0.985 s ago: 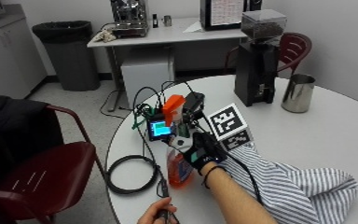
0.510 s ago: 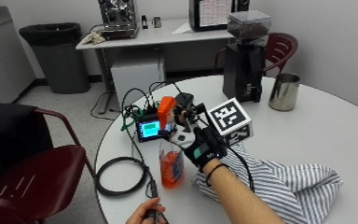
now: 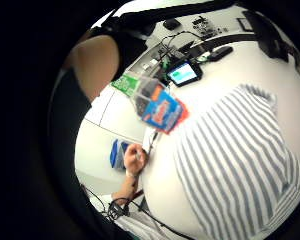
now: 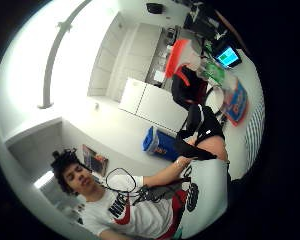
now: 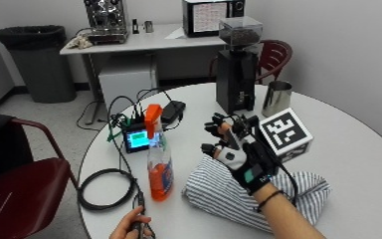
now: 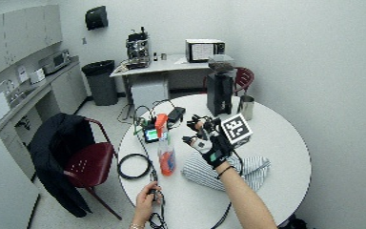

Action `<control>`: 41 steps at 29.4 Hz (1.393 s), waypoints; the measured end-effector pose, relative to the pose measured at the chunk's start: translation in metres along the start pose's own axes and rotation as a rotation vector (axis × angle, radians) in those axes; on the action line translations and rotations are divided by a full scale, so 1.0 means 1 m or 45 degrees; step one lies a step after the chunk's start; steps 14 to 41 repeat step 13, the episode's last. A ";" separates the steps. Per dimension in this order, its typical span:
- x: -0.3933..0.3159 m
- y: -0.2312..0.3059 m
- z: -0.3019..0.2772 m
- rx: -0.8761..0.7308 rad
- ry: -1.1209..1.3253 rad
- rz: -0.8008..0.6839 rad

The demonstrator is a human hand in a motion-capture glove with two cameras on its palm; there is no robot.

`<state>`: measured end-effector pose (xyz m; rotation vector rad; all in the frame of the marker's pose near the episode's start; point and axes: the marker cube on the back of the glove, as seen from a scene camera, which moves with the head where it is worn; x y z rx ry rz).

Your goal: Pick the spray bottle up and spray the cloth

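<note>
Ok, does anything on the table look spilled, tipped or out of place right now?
Nothing stands out. The spray bottle stands upright beside the striped cloth, which lies bunched on the table; the right hand hovers open above the cloth, holding nothing.

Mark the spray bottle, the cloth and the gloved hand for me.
spray bottle [image 5: 159, 172], outside view, on its clear body.
cloth [image 5: 221, 191], outside view, on the striped fabric left of the wrist.
right hand [image 5: 240, 152], outside view, on the glove's back.

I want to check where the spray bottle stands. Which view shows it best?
The outside view: the spray bottle stands upright on the table beside the striped cloth, untouched. The wide outside view shows it smaller; both palm views catch it partly.
</note>
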<state>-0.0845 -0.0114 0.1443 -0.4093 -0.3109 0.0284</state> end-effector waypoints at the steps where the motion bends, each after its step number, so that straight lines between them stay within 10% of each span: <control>1: 0.004 0.006 -0.004 0.008 0.030 0.009; 41: 0.023 0.041 -0.043 0.108 0.275 0.094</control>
